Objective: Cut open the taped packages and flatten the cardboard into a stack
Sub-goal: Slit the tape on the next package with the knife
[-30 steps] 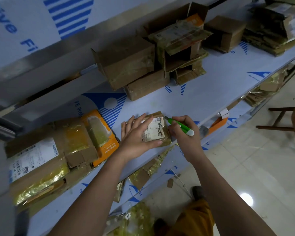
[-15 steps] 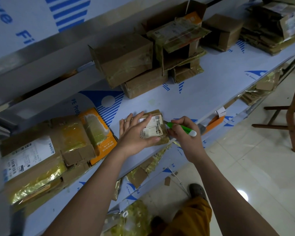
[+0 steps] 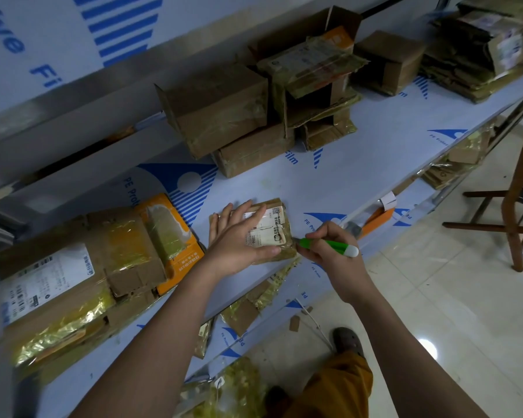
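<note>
Head view: a small taped package [image 3: 267, 229] is being slit at its right edge on the shelf [image 3: 375, 164].
It is pressed flat by the left hand [image 3: 239, 239], fingers spread; the green cutter [image 3: 329, 246] is gripped by the curled right hand [image 3: 329, 254]. Next, the blade is probably to be drawn along the tape seam.

A white film-covered metal shelf [image 3: 360, 164] printed with blue logos is loaded with brown taped cardboard boxes [image 3: 254, 116], a small labelled parcel [image 3: 272, 227] and flattened cardboard [image 3: 73, 276].
</note>
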`<act>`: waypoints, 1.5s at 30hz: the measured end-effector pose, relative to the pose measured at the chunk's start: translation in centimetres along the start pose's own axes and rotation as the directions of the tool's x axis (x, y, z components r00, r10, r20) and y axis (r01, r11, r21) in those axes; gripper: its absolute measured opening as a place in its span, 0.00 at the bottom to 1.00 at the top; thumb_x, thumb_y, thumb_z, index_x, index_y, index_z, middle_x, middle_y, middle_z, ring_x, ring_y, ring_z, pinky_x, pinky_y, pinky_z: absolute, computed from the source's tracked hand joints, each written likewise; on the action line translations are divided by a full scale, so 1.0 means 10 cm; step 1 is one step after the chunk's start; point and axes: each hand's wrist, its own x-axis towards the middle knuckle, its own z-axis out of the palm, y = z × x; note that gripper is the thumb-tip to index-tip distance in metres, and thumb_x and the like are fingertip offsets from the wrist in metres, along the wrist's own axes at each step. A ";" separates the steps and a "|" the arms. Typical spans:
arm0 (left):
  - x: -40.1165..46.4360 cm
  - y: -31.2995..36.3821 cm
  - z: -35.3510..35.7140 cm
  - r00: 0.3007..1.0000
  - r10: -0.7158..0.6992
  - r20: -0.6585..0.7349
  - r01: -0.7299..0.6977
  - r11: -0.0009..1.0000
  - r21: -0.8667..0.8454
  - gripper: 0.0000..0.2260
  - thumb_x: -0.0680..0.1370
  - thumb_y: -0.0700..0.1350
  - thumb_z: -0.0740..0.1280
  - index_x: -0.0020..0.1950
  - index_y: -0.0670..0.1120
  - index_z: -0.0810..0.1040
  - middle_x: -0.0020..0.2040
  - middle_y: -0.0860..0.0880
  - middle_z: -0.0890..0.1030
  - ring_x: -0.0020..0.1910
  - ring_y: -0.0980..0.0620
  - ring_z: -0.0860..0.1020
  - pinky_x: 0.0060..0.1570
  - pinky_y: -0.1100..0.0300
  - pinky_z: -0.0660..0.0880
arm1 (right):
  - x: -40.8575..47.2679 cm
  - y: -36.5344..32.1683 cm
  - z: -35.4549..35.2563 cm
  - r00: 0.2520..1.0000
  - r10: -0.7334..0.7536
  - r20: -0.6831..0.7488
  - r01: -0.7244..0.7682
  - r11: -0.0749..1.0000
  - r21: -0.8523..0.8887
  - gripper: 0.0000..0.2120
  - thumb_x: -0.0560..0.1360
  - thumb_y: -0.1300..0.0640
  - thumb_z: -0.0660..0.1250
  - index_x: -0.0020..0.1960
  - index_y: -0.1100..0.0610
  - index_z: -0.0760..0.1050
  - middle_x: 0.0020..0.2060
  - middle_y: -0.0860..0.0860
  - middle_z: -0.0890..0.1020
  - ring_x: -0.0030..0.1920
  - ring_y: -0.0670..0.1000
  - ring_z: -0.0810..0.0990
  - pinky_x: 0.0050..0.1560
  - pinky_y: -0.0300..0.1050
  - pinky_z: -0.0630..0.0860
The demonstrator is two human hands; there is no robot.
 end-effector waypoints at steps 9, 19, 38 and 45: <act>0.00 -0.03 -0.01 1.000 0.008 0.011 -0.008 1.000 -0.010 0.39 0.71 0.62 0.72 0.78 0.63 0.56 0.79 0.63 0.48 0.76 0.59 0.35 0.69 0.57 0.27 | 0.11 -0.02 0.07 0.990 -0.070 -0.124 0.078 0.995 0.061 0.06 0.78 0.67 0.64 0.43 0.61 0.75 0.43 0.61 0.79 0.50 0.62 0.84 0.51 0.53 0.83; 0.01 -0.04 0.01 1.000 0.010 -0.015 -0.011 0.999 -0.046 0.39 0.70 0.62 0.73 0.77 0.63 0.58 0.78 0.65 0.50 0.76 0.60 0.36 0.69 0.58 0.26 | 0.11 0.02 0.05 0.997 -0.079 0.019 0.081 0.987 -0.138 0.14 0.74 0.66 0.65 0.37 0.48 0.76 0.36 0.51 0.81 0.46 0.62 0.83 0.52 0.67 0.79; 0.01 -0.04 0.00 1.000 0.017 -0.019 -0.018 0.999 -0.045 0.39 0.70 0.62 0.73 0.77 0.62 0.59 0.78 0.64 0.51 0.76 0.61 0.38 0.66 0.61 0.26 | -0.04 -0.06 0.03 0.995 -0.038 -0.093 0.044 0.997 0.069 0.10 0.79 0.73 0.60 0.42 0.63 0.73 0.46 0.65 0.78 0.51 0.62 0.84 0.51 0.50 0.83; 0.00 -0.01 -0.01 1.000 -0.005 -0.016 0.005 0.999 -0.036 0.39 0.70 0.61 0.74 0.76 0.63 0.59 0.78 0.65 0.51 0.77 0.60 0.38 0.68 0.60 0.27 | 0.10 0.02 0.09 0.995 -0.099 -0.015 0.094 0.972 -0.217 0.04 0.75 0.63 0.65 0.43 0.56 0.76 0.40 0.59 0.80 0.45 0.66 0.80 0.46 0.68 0.78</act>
